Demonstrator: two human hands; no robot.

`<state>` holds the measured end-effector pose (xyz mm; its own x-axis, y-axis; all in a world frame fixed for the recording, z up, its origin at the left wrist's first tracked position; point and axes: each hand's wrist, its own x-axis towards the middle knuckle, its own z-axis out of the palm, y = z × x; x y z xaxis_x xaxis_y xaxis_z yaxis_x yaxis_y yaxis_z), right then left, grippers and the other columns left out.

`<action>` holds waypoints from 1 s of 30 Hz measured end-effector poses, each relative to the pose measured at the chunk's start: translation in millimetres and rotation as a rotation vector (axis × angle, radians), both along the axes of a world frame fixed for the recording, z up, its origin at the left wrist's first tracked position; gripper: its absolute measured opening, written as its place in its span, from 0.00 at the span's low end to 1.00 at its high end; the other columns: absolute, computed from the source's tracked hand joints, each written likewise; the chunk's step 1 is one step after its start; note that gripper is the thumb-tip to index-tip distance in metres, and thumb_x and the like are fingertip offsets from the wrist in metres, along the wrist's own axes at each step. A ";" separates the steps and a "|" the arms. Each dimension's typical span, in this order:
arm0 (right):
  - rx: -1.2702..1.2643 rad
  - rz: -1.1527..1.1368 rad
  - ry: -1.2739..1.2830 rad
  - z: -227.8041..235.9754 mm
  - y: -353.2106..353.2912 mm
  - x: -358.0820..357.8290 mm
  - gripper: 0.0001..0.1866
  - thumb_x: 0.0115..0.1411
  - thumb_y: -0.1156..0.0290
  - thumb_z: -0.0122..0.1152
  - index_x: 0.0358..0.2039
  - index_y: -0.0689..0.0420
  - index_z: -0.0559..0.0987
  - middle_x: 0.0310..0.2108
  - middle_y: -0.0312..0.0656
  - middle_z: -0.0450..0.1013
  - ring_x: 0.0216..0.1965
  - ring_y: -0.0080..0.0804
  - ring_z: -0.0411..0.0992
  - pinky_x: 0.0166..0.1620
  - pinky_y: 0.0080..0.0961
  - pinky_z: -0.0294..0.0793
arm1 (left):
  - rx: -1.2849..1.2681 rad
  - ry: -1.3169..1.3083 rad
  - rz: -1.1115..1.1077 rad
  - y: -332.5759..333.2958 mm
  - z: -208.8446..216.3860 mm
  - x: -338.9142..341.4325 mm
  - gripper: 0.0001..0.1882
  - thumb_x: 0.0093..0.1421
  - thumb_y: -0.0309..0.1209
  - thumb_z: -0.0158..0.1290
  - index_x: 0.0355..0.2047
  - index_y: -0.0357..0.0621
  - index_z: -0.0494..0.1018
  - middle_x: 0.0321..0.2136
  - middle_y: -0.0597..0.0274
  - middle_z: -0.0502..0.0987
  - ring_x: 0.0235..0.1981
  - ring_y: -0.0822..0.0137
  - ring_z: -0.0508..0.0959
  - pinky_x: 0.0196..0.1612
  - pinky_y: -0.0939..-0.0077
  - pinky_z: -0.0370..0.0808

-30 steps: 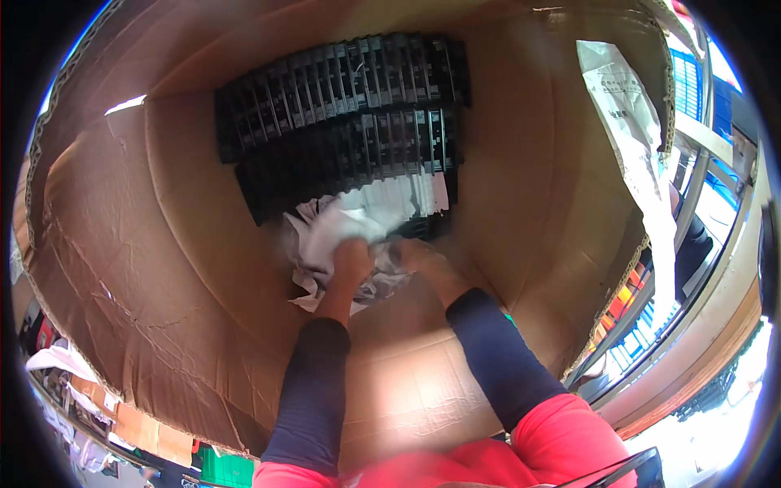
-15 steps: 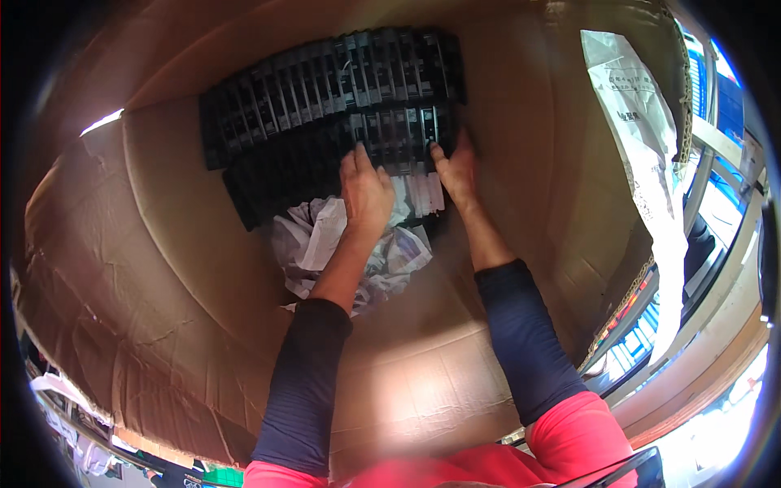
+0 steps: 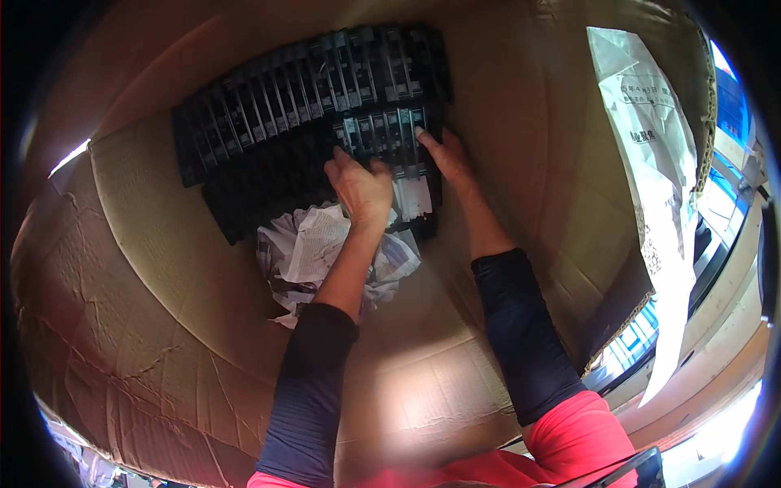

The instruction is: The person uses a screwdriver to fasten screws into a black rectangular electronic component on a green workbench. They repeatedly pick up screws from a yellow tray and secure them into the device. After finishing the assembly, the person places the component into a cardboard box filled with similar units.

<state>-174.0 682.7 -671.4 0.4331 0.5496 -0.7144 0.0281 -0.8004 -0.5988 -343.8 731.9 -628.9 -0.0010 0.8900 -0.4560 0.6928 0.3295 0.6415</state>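
Inside a large cardboard box, a short row of black slotted plastic parts (image 3: 382, 132) lies on top of lower black parts, their ribs catching the light. My left hand (image 3: 362, 191) is at the row's near left corner, thumb and forefinger apart, fingertips beside its edge. At the row's right end, my right hand (image 3: 447, 157) has its thumb over the edge and its fingers along the outer side. Behind, a longer row of similar black parts (image 3: 277, 93) extends to the left. Crumpled printed paper (image 3: 305, 244) lies below my left wrist, partly hidden by my forearm.
Brown cardboard box walls (image 3: 529, 130) surround my arms, the right wall close to my right hand. A long strip of printed white paper (image 3: 651, 163) hangs over the box's right edge. Beyond that edge are pale rails and blue items.
The view has shifted, so the box contents appear slightly farther left. My left hand's fingers have spread and bent at the row's edge; my right hand stays at its right end.
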 end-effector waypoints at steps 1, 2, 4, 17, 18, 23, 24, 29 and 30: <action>-0.030 -0.005 0.001 -7.7 -4.8 3.8 0.44 0.55 0.43 0.62 0.57 0.70 0.69 0.57 0.60 0.67 0.61 0.50 0.64 0.62 0.37 0.61 | -0.021 0.016 -0.025 1.7 -3.1 1.7 0.30 0.49 0.29 0.59 0.50 0.21 0.65 0.44 0.33 0.70 0.48 0.42 0.71 0.53 0.57 0.68; -0.060 -0.010 0.002 -15.2 -9.3 7.5 0.46 0.55 0.41 0.61 0.58 0.71 0.67 0.59 0.61 0.65 0.63 0.50 0.62 0.63 0.37 0.59 | -0.041 0.031 -0.050 4.0 -6.3 3.3 0.28 0.49 0.29 0.58 0.48 0.21 0.66 0.43 0.33 0.70 0.47 0.43 0.71 0.53 0.58 0.69; -0.081 -0.009 -0.042 -19.8 -11.8 5.6 0.44 0.56 0.42 0.60 0.59 0.69 0.67 0.58 0.57 0.66 0.62 0.46 0.62 0.63 0.35 0.59 | -0.060 0.056 -0.079 4.6 -9.8 2.3 0.25 0.49 0.28 0.58 0.44 0.22 0.68 0.43 0.34 0.71 0.47 0.43 0.71 0.52 0.58 0.69; 0.130 0.030 0.016 -5.0 -2.7 -10.1 0.47 0.43 0.56 0.77 0.58 0.67 0.64 0.53 0.54 0.71 0.57 0.45 0.68 0.61 0.37 0.64 | -0.256 -0.049 0.083 10.8 -24.2 0.4 0.32 0.44 0.31 0.65 0.46 0.27 0.63 0.43 0.34 0.73 0.48 0.39 0.74 0.53 0.57 0.71; 0.156 0.030 -0.023 -5.9 -2.1 -13.8 0.48 0.41 0.60 0.79 0.58 0.67 0.64 0.52 0.53 0.71 0.56 0.44 0.69 0.60 0.37 0.65 | -0.286 -0.055 0.051 12.4 -25.6 -2.8 0.32 0.44 0.32 0.65 0.45 0.27 0.63 0.43 0.33 0.73 0.48 0.39 0.75 0.53 0.58 0.71; 0.099 0.057 -0.136 1.0 3.4 -23.5 0.49 0.40 0.61 0.81 0.59 0.65 0.63 0.50 0.49 0.73 0.52 0.36 0.72 0.57 0.33 0.69 | -0.229 -0.086 0.000 8.7 -33.2 -9.0 0.34 0.45 0.31 0.65 0.47 0.30 0.60 0.42 0.34 0.73 0.47 0.39 0.75 0.52 0.56 0.72; 0.047 0.072 -0.206 6.3 3.6 -26.0 0.51 0.39 0.60 0.81 0.59 0.66 0.62 0.50 0.50 0.73 0.52 0.37 0.72 0.57 0.33 0.70 | -0.201 -0.088 -0.007 6.2 -33.1 -7.9 0.34 0.45 0.30 0.65 0.47 0.31 0.59 0.42 0.34 0.74 0.46 0.39 0.75 0.51 0.56 0.72; -0.008 0.121 -0.291 20.6 13.0 -28.7 0.53 0.35 0.57 0.82 0.58 0.66 0.62 0.49 0.54 0.74 0.52 0.44 0.73 0.57 0.34 0.70 | -0.237 0.015 -0.025 5.6 -29.4 -1.1 0.33 0.45 0.28 0.65 0.47 0.32 0.58 0.42 0.34 0.74 0.45 0.38 0.76 0.49 0.54 0.73; -0.011 0.151 -0.312 21.1 15.8 -28.9 0.53 0.36 0.57 0.82 0.58 0.66 0.62 0.49 0.55 0.74 0.52 0.45 0.73 0.56 0.34 0.71 | -0.261 0.035 -0.021 7.0 -29.6 -1.1 0.33 0.45 0.27 0.65 0.46 0.32 0.58 0.42 0.34 0.74 0.45 0.38 0.76 0.49 0.54 0.73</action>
